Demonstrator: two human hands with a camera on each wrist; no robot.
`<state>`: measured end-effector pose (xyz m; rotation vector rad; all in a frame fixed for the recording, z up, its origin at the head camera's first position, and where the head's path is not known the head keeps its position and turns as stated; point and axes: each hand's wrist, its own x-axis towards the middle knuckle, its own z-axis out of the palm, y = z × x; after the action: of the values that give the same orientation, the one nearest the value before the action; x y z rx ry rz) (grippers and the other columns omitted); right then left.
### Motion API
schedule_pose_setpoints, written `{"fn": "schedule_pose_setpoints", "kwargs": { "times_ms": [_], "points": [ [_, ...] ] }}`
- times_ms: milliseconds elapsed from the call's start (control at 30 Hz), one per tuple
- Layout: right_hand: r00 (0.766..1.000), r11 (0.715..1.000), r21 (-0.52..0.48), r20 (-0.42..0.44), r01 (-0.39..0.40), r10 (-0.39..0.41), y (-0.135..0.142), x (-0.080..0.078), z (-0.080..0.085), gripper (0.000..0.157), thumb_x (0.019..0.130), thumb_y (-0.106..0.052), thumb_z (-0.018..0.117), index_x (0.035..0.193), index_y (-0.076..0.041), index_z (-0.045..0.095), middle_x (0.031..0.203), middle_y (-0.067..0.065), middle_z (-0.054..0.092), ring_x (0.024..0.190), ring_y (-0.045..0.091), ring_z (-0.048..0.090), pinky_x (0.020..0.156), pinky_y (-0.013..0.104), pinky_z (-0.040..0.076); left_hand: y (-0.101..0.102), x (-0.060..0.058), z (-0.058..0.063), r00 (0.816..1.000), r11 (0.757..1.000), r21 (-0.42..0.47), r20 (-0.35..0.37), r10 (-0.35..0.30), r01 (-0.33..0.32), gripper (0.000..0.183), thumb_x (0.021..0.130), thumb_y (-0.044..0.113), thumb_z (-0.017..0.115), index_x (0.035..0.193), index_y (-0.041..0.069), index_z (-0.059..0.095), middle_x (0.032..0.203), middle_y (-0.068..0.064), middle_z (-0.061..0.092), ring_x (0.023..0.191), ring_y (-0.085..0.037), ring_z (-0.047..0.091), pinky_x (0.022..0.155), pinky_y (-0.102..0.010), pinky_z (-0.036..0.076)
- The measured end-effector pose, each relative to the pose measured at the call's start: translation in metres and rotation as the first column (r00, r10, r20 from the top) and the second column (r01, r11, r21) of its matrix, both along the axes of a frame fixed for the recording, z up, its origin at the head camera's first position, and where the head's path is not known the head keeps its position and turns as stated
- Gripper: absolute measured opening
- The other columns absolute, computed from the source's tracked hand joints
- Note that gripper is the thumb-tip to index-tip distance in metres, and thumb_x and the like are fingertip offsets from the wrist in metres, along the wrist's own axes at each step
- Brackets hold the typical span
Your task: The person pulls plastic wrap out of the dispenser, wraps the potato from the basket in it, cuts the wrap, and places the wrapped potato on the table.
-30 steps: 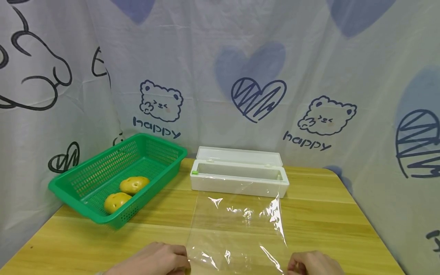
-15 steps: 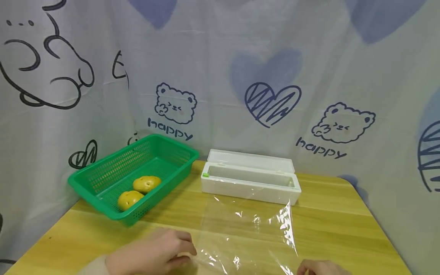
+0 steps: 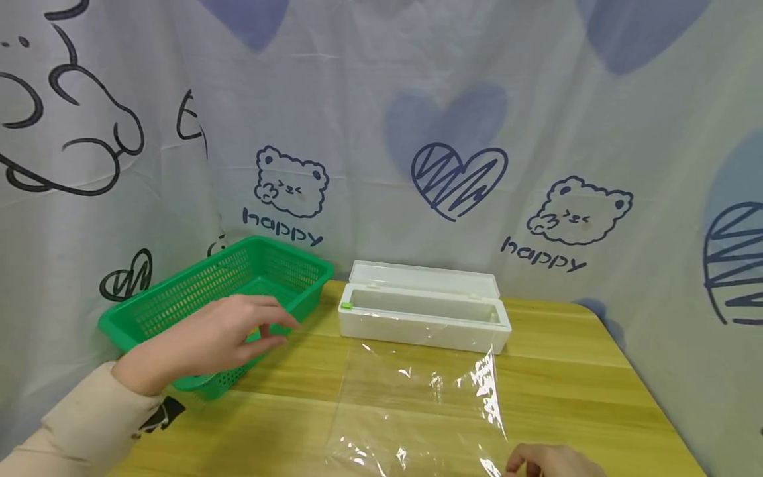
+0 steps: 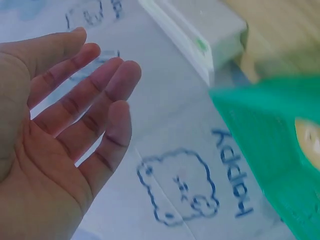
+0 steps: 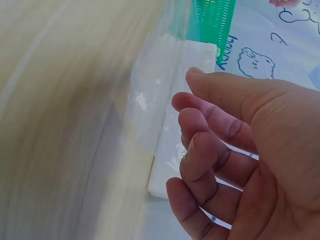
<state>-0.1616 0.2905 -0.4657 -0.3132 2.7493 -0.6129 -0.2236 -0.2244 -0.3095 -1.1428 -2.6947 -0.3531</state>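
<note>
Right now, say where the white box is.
In the head view, the white box stands open on the far side of the table, right of the green basket, with clear film extending from its front.

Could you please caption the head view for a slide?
Left hand before a rectangular green plastic basket; thin clear plastic sheet extends from an open white rectangular box toward the right hand.

A clear, crinkled plastic sheet extends from a long white box, its lid open. Left of the box, a green basket sits angled, a yellow potato partly visible inside.
</note>
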Motion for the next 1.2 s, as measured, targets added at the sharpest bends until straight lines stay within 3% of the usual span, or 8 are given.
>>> {"fn": "schedule_pose_setpoints", "kwargs": {
  "times_ms": [167,333,533,733,967,1067,1200],
  "points": [
    [0.999,0.991,-0.132,-0.013,-0.036,0.034,0.007,0.000,0.004,0.022,0.102,-0.046,0.071,0.107,-0.025,0.075,0.079,-0.016,0.058,0.063,-0.002,0.049,0.056,0.023,0.038,-0.019,-0.027,0.011,0.996,0.997,0.006,0.045,0.072,-0.072,0.024,0.100,0.014,0.076,0.124,0.018,0.076,0.115,0.005,0.075,0.087,-0.002,0.065,0.071,-0.024,0.058],
    [0.998,0.965,-0.260,-0.059,0.021,-0.038,0.008,0.005,0.006,0.024,0.101,-0.036,0.075,0.114,-0.016,0.076,0.080,-0.015,0.058,0.063,-0.003,0.051,0.056,0.020,0.043,-0.035,-0.056,0.014,0.984,0.991,-0.026,0.120,0.130,-0.128,0.029,0.101,0.015,0.075,0.130,0.015,0.074,0.116,0.002,0.075,0.096,-0.012,0.070,0.080,-0.035,0.062],
    [0.988,0.932,-0.343,-0.055,0.119,-0.146,0.007,0.010,0.013,0.032,0.101,-0.031,0.075,0.123,-0.008,0.074,0.083,-0.007,0.062,0.063,0.001,0.056,0.057,0.021,0.048,-0.047,-0.090,0.007,0.937,0.977,-0.076,0.276,0.214,-0.201,0.034,0.104,0.018,0.073,0.137,0.013,0.070,0.128,-0.012,0.073,0.111,-0.027,0.074,0.095,-0.051,0.062],
    [0.982,0.926,-0.355,-0.086,0.125,-0.166,0.005,0.012,0.018,0.032,0.101,-0.028,0.075,0.126,-0.007,0.073,0.087,-0.008,0.064,0.063,0.001,0.058,0.059,0.022,0.051,-0.061,-0.113,-0.012,0.889,0.965,-0.126,0.377,0.260,-0.229,0.040,0.101,0.016,0.075,0.140,0.009,0.067,0.132,-0.023,0.070,0.118,-0.040,0.071,0.095,-0.053,0.062],
    [0.976,0.915,-0.366,-0.070,0.168,-0.207,0.008,0.007,0.022,0.034,0.102,-0.027,0.075,0.128,-0.006,0.072,0.093,-0.002,0.066,0.067,0.003,0.061,0.062,0.022,0.053,-0.071,-0.133,-0.027,0.823,0.934,-0.212,0.445,0.353,-0.287,0.044,0.097,0.013,0.079,0.138,0.004,0.067,0.134,-0.031,0.067,0.125,-0.052,0.062,0.095,-0.056,0.061],
    [0.970,0.902,-0.375,-0.021,0.215,-0.240,0.009,0.005,0.024,0.038,0.102,-0.029,0.075,0.132,-0.006,0.070,0.099,0.001,0.067,0.072,0.006,0.063,0.066,0.023,0.055,-0.075,-0.138,-0.035,0.773,0.921,-0.228,0.502,0.388,-0.315,0.047,0.096,0.012,0.080,0.140,0.003,0.065,0.140,-0.036,0.062,0.121,-0.052,0.064,0.086,-0.053,0.063],
    [0.965,0.879,-0.409,0.021,0.245,-0.260,0.011,0.001,0.028,0.043,0.103,-0.030,0.073,0.137,-0.006,0.066,0.108,0.004,0.067,0.080,0.010,0.066,0.072,0.023,0.057,-0.076,-0.142,-0.043,0.688,0.898,-0.252,0.578,0.439,-0.361,0.055,0.096,0.016,0.080,0.146,0.004,0.061,0.150,-0.040,0.052,0.125,-0.057,0.061,0.079,-0.055,0.065]
  ]
}}
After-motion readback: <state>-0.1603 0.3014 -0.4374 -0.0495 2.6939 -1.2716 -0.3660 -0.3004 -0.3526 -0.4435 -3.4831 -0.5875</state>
